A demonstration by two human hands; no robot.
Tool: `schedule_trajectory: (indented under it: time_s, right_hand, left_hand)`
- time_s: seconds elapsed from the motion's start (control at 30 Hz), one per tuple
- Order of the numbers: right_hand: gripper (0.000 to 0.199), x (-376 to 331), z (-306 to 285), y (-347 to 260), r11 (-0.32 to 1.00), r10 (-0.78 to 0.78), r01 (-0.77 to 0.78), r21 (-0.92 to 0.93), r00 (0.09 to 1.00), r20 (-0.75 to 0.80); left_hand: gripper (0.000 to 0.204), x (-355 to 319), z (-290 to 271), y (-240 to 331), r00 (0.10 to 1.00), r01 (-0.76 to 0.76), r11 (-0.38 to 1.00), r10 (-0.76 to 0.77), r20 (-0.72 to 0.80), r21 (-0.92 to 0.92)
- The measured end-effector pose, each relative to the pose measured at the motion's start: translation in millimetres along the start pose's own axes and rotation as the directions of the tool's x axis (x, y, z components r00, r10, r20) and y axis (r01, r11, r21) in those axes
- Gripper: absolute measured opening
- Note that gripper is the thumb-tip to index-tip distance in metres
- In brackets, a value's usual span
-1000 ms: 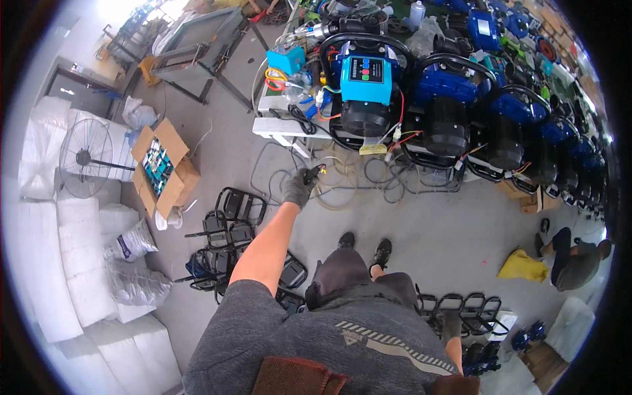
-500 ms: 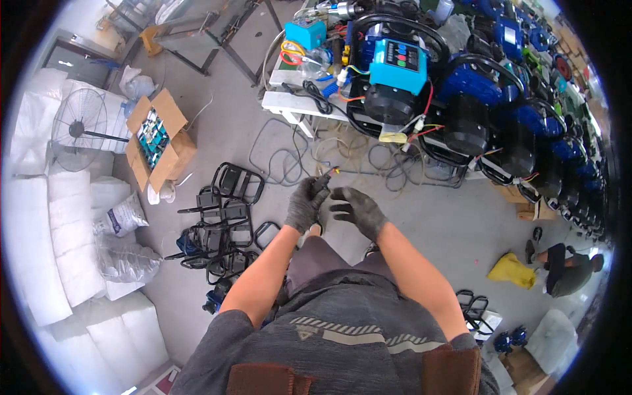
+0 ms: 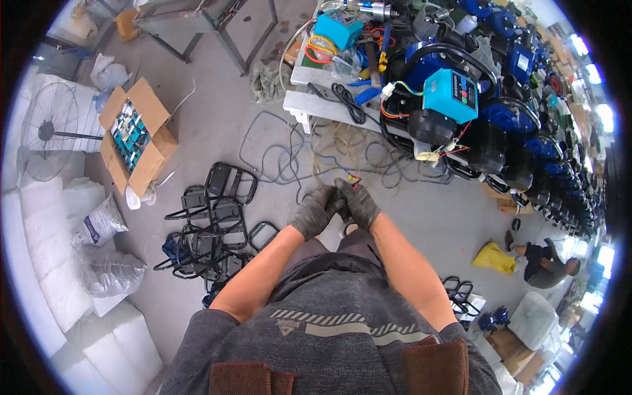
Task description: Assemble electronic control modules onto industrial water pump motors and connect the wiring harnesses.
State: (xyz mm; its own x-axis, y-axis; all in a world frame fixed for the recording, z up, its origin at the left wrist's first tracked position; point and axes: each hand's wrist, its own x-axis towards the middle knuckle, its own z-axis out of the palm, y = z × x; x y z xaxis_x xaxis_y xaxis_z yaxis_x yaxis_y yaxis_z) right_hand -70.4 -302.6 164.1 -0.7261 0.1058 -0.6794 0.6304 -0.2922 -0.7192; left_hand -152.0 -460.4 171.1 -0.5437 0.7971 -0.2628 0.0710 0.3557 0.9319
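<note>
While both forearms (image 3: 263,270) reach forward from the lower edge and converge, the gloved left hand (image 3: 315,212) and the gloved right hand (image 3: 357,204) meet in front of the body, touching, their fingers curled inward. They grip a small wire piece (image 3: 355,178), whose red and yellow ends show just beyond the right fingertips; the gloves hide the rest, and how the grip is shared cannot be told. The piece is held above the floor, near the white table (image 3: 316,105) but apart from it. At left, an open cardboard box (image 3: 160,143), flaps spread, holds many teal and white pieces (image 3: 128,137). Below it lie a white sack (image 3: 104,220) and a clear plastic bag (image 3: 113,270); at right, a yellow sack (image 3: 494,258) rests near another person (image 3: 548,271). The contents of these three cannot be made out. Printing marks the white sack, and a dark panel with coloured buttons faces the teal control box (image 3: 440,93); the shirt (image 3: 329,355) bears a triangular emblem and striped bands. The lettering is too small to read.
</note>
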Motion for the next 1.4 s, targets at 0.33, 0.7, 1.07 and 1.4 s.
schedule_trajectory:
  time_s: [0.33,0.7,1.07,1.4]
  right_hand:
    - [0.053,17.0,19.1,-8.3,0.961,0.069,-0.062,0.268,0.998,-0.015]
    - [0.048,-34.7,-0.4,-61.7,0.773,-0.302,0.206,-0.601,0.951,-0.063]
    - [0.052,-36.9,23.5,-98.7,0.306,-0.237,0.514,-0.801,0.856,0.458]
    - [0.046,-51.2,42.1,-113.3,0.563,-0.205,0.461,-0.686,0.882,0.425]
  left_hand:
    - [0.038,1.5,-19.0,1.5,0.991,-0.016,1.000,0.014,-0.132,-0.020]
    - [0.038,-12.8,-39.6,-10.0,0.995,-0.031,0.994,0.022,-0.094,-0.101]
    - [0.038,-26.0,-75.8,26.9,0.973,-0.157,0.953,0.104,0.207,0.259]
    - [0.048,-31.4,-128.4,71.0,0.879,-0.438,0.753,0.244,0.409,0.491]
